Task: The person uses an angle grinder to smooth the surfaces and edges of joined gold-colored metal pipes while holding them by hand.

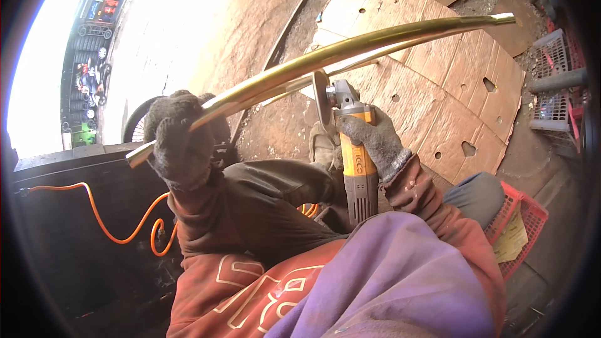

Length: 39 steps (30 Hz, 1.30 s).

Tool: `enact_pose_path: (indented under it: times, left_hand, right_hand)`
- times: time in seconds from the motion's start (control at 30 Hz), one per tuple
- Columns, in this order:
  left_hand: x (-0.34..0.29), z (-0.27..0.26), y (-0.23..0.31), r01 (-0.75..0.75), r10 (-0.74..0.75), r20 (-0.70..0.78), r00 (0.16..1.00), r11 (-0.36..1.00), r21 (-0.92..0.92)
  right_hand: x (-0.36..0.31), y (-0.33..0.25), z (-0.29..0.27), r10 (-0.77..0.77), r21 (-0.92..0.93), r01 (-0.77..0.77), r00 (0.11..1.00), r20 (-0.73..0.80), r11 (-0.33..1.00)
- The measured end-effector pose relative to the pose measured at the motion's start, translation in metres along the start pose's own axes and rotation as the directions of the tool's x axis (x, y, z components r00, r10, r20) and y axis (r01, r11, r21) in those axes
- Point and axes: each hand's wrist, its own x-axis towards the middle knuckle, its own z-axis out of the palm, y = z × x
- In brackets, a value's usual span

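A long, slightly curved brass-coloured tube (350, 49) slants across the view, its near end low at the left and its far end high at the right. My left hand (186, 134), in a dark grey work glove, is closed around it close to the left end. In my gloved right hand (374, 136) is a yellow and grey angle grinder (360, 166), held upright by its body. The grinder's disc (322, 97) stands edge-on just under the tube; I cannot tell whether they touch. A second, thinner brass-coloured tube (369, 57) shows behind the first.
Flattened cardboard (432, 106) with holes covers the floor ahead. Red (516, 231) and white plastic crates (552, 62) stand at the right. An orange cord (125, 238) hangs over a dark panel (81, 206) at the left, near a spoked wheel (134, 122).
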Motion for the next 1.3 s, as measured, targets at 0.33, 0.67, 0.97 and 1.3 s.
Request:
enact_pose_path:
  times: [0.33,0.67,0.97,1.3]
  left_hand:
    - [-0.001,-0.002,0.007,0.33,-0.334,0.04,0.942,0.941,0.07]
    - [0.025,0.024,0.011,0.467,-0.576,-0.167,0.8,0.773,-0.429]
    - [0.023,0.018,0.016,0.522,-0.792,-0.147,0.593,0.517,-0.678]
    - [0.021,0.015,0.004,0.414,-0.864,-0.123,0.488,0.353,-0.839]
  right_hand:
    - [-0.005,-0.004,0.006,-0.011,0.067,0.01,1.0,0.01,0.998]
    - [0.002,-0.003,0.014,-0.032,-0.034,0.034,0.997,0.065,0.999]
    - [-0.006,0.01,0.06,-0.288,-0.187,0.31,0.948,0.134,0.932]
    - [-0.002,0.025,0.08,-0.382,-0.186,0.405,0.912,0.146,0.895]
